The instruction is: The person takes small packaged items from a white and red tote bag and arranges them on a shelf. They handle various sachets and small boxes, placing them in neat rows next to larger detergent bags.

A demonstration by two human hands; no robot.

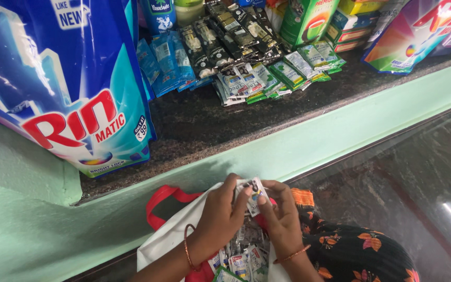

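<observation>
My left hand (219,216) and my right hand (283,219) meet over a white cloth bag (170,237) with red handles (162,201). Together they pinch a small white sachet (251,192) held upright between the fingertips. Below the hands, the bag's open mouth shows several more small sachets (244,256). Each wrist wears a thin bangle. The bag rests near a lap in dark cloth with orange flowers (356,250).
A dark stone shelf (210,125) with a pale green front edge (309,146) runs above the hands. On it stand a large blue detergent pack (63,78), strips of sachets (246,78), a green carton (306,21) and another colourful pack (413,31). Dark floor lies right.
</observation>
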